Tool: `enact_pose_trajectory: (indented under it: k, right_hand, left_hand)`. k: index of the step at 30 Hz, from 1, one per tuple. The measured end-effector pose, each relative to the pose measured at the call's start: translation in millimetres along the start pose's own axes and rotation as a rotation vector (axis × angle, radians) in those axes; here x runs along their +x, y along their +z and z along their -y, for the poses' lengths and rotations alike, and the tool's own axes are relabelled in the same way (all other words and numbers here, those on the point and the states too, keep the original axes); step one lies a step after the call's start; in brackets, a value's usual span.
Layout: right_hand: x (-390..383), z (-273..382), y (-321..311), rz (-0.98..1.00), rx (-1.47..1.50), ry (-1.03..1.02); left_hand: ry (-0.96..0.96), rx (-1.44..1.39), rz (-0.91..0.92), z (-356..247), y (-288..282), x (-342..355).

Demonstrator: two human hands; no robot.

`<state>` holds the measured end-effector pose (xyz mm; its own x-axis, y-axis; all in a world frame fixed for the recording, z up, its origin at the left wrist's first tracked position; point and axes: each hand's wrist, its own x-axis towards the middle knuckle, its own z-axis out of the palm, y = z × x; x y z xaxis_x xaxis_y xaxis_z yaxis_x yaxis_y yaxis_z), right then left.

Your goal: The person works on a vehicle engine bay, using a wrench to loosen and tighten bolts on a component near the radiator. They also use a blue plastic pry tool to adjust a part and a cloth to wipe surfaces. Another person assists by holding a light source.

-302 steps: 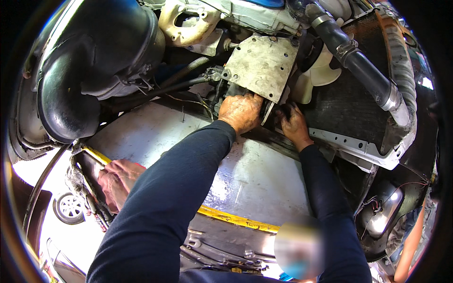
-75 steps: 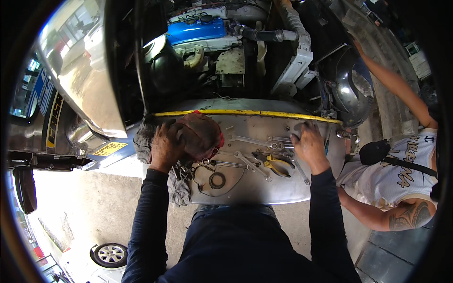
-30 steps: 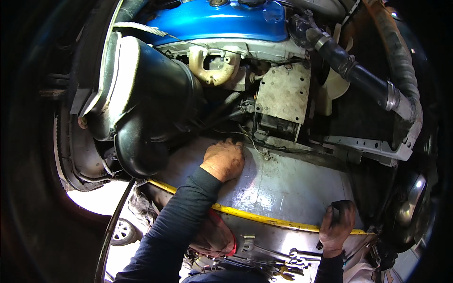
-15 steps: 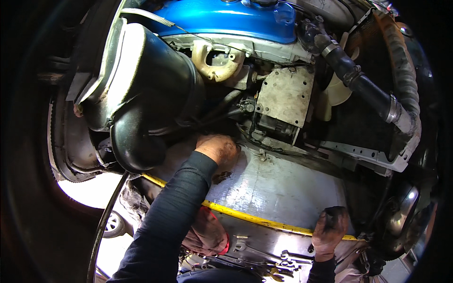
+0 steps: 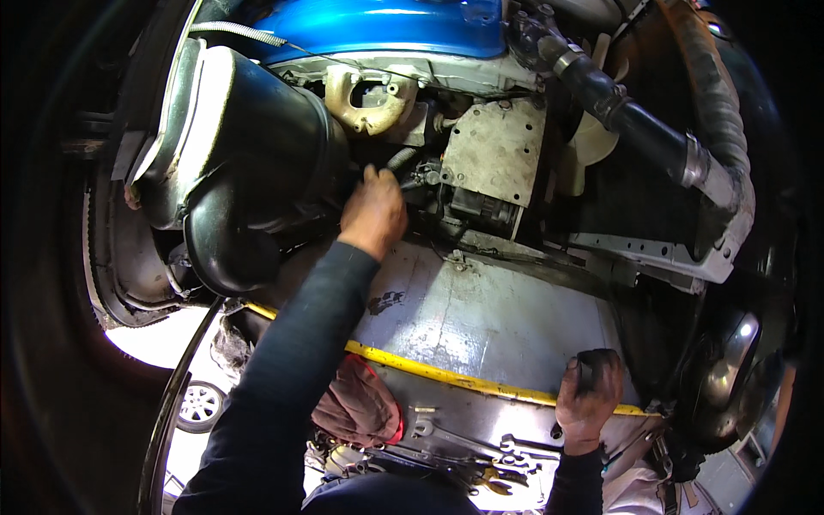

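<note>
My left hand (image 5: pixel 374 212) reaches into the engine bay, fingers closed beside the grey hose (image 5: pixel 401 157) and metal fitting (image 5: pixel 427 175), left of a holed metal plate (image 5: pixel 493 146); whatever it grips is hidden. My right hand (image 5: pixel 589 396) rests at the yellow-trimmed edge (image 5: pixel 459 381) of the grey panel (image 5: pixel 481 326), fingers curled; I cannot make out anything inside them. A dark smudge (image 5: pixel 385 301) marks the panel beside my left forearm.
A large black air housing (image 5: pixel 249 163) fills the left side, below a blue engine cover (image 5: pixel 378 26). A fan (image 5: pixel 588 146) and hose (image 5: pixel 648 129) are at right. A red-edged rag (image 5: pixel 348 403) and several wrenches (image 5: pixel 463 439) lie beyond the yellow trim, toward me.
My left hand has moved from the grey panel up among the hoses, exposing the smudge. My right hand stays at the yellow edge. Earlier both hands were over the rag and tools.
</note>
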<state>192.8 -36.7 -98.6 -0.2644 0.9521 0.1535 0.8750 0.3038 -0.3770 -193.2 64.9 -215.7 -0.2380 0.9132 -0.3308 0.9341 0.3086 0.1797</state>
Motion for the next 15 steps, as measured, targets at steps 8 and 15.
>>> enact_pose_trajectory:
  k: [8, 15]
  right_hand:
    - [-4, -5, -1, -0.078, -0.003, -0.024]
    - [-1, -4, -2, -0.034, 0.083, 0.028]
  left_hand:
    - [-0.11, 0.424, 0.364, 48, 59, 127]
    - [-0.086, 0.598, 0.183, 24, 37, 95]
